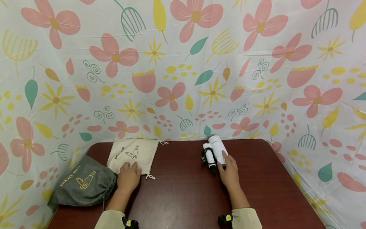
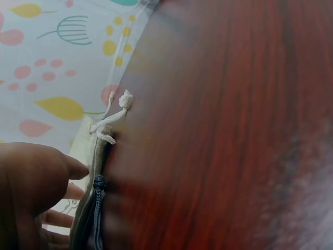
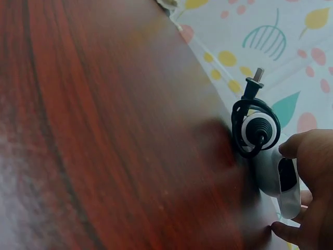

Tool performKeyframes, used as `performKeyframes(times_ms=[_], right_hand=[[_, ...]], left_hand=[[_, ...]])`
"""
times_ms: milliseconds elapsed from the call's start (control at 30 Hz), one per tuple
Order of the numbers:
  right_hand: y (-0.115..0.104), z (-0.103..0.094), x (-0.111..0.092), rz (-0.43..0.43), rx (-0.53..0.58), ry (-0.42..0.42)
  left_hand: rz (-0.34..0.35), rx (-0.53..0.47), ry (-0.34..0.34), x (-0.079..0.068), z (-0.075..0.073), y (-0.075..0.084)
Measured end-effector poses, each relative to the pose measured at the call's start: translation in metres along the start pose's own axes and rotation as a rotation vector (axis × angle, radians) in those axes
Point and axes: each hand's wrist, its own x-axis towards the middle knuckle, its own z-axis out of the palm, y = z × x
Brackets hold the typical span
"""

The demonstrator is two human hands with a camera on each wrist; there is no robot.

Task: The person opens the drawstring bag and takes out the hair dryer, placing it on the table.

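A white folding hair dryer (image 1: 218,148) lies near the table's back edge, its black cord wrapped around the slimmer handle (image 1: 209,155). My right hand (image 1: 229,173) holds its near end, thumb on the left side and fingers on the right. In the right wrist view, the plug (image 3: 253,86) sticks out above the coiled cord (image 3: 240,127). On the left, a cream drawstring bag (image 1: 148,152) printed with a dryer drawing lies flat. The fingers of my left hand (image 1: 128,178) rest over its near edge. The bag's knotted white string (image 2: 125,99) shows in the left wrist view.
A grey drawstring bag (image 1: 68,187) with yellow "Hair Dryer" lettering lies at the table's left edge, beside my left forearm. The dark red wooden table (image 1: 177,190) reaches back to a flower-printed cloth (image 1: 183,79), which also hangs along both sides.
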Motion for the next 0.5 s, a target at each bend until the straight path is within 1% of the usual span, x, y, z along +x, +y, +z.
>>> performKeyframes(times_ms=[133,333,500], right_hand=[[0.0020,-0.0003,0.0017,0.002,0.006,0.005],[0.0041,-0.0011,0.0036,-0.005,0.001,0.027],[0.0035,-0.0033,0.0055,0.005,-0.003,0.015]], left_hand=[[-0.027,0.016,-0.022,0.0022,0.0001,-0.0026],[-0.052,0.013,-0.021,0.0045,0.0006,-0.0034],[-0.080,0.047,-0.043,0.0081,-0.0009,-0.0039]])
